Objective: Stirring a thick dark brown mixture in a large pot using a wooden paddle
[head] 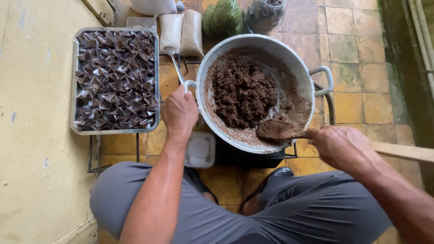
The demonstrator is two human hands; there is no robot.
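A large metal pan (275, 45) sits on a low stand, filled with a dark brown crumbly mass (243, 92). My left hand (179, 113) grips the pan's left handle (189, 84). My right hand (338, 145) holds a long wooden paddle (279, 130), whose brown-coated blade rests inside the pan at its near rim. The paddle's handle (404, 152) runs off to the right past my wrist.
A metal tray (73, 81) of small clear-wrapped dark pieces lies left of the pan. Two white bags (182, 32), green spiky fruit (223, 19) and a glass jar (264, 14) stand behind. A small container (200, 150) sits below the pan. Yellow wall left, tiled floor right.
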